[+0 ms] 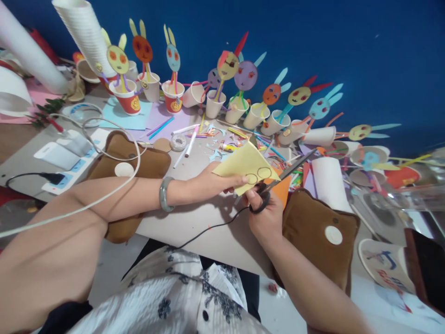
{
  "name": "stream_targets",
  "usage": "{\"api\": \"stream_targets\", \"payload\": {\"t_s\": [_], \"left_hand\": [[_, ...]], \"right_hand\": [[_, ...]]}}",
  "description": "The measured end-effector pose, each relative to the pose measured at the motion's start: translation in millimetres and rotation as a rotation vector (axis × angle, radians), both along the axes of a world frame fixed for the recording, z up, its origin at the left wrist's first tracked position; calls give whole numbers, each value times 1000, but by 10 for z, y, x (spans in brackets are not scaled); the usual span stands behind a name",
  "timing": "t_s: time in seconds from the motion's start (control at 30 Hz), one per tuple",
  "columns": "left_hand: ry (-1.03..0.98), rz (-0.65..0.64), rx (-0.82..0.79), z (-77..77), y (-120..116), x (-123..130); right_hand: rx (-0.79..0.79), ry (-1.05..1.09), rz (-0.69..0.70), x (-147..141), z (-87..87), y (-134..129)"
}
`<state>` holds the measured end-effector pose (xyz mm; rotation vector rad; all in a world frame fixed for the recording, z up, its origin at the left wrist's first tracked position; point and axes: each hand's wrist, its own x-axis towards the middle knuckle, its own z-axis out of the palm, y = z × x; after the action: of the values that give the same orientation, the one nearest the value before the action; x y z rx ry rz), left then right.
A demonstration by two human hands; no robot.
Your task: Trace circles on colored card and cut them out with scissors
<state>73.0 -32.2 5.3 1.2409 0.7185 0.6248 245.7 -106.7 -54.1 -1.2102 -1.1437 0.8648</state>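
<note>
A yellow sheet of paper with two drawn circles near its right corner is gripped by my left hand, thumb on top beside one circle. Black-handled scissors are in my right hand, with thumb and fingers through the loops. Their blades point up and to the right and look parted, next to the right corner of the paper. The fingers of my left hand under the sheet are partly hidden.
Paper cups bearing rabbit-faced figures line the back. Paper scraps and pens lie before them. Brown cushions flank my hands. A power strip sits left, with a white cable looping over my left arm. A printed cup stands right.
</note>
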Motion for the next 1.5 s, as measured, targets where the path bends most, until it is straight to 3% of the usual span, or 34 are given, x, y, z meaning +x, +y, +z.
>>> {"api": "stream_targets", "payload": {"t_s": [0.23, 0.5, 0.8, 1.13, 1.5], "left_hand": [[-34, 178, 19, 141, 77, -9], [-67, 111, 145, 212, 53, -79], [-3, 136, 165, 166, 3, -50], [-94, 126, 174, 55, -35, -7], [-115, 111, 136, 49, -67, 10]], "right_hand": [[-16, -105, 74, -2, 110, 15], [-50, -232, 126, -77, 236, -5], [-37, -268, 136, -105, 185, 4], [-53, -275, 94, -124, 232, -11], [-66, -262, 77, -139, 232, -37]]}}
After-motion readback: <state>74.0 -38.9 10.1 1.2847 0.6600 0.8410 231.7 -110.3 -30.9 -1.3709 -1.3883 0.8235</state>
